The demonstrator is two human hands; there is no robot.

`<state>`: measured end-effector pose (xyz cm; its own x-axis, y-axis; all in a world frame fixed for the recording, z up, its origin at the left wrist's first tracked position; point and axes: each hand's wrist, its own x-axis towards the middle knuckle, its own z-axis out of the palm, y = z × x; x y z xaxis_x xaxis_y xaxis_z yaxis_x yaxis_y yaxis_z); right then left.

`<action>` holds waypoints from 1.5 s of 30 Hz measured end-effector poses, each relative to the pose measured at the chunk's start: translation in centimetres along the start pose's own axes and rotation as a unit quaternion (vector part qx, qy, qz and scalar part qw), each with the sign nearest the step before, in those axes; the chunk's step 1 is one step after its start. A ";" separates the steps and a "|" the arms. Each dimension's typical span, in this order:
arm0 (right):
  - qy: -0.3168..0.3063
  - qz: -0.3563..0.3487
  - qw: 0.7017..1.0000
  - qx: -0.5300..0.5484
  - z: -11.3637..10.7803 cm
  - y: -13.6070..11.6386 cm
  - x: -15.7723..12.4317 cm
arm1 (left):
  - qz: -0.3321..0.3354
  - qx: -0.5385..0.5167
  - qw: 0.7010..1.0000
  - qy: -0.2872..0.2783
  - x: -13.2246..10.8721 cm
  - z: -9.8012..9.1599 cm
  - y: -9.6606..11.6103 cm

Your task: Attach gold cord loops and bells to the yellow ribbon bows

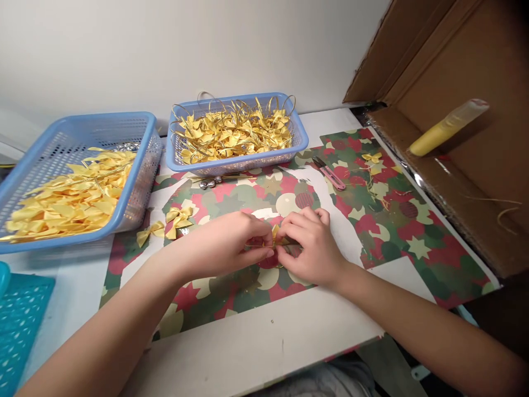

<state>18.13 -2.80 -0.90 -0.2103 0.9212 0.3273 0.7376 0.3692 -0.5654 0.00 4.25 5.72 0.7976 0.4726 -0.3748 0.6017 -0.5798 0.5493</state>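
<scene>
My left hand [242, 242] and my right hand [309, 242] meet over the patterned paper, thumbs and fingertips pinched close together. Between them is a small yellow ribbon bow [275, 232], partly hidden by the fingers, with a thin gold cord running along it. Both hands are closed on this bow and cord; which fingers grip which part is hard to make out. To the left lie loose yellow bows [179, 220] on the paper. A few silver bells [210, 183] sit beyond my left hand, in front of the middle basket.
A blue basket [237, 165] of bows with gold cords stands at the back. Another blue basket [78, 238] of yellow bows is at left, above a teal basket [27, 320]. A pink cutter knife [330, 175] lies at right, near a cardboard box [454, 71] and a yellow-filled tube [448, 128].
</scene>
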 end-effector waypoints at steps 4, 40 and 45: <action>-0.003 -0.004 1.000 0.005 0.1 -0.1 0.0 | -0.020 0.024 0.999 -0.009 -0.1 0.1 0.3; -0.016 -0.014 0.999 0.025 0.7 0.7 0.2 | 0.100 -0.030 0.993 -0.047 0.1 0.5 -0.4; -0.017 -0.001 0.999 0.029 0.6 0.6 0.2 | 0.077 -0.051 0.995 -0.044 0.1 0.3 -0.7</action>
<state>18.08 -2.30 -1.63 -0.2348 0.9235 0.3033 0.6990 0.3773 -0.6075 -0.31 4.49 5.04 0.8831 0.3209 -0.3422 0.4686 -0.5686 0.6761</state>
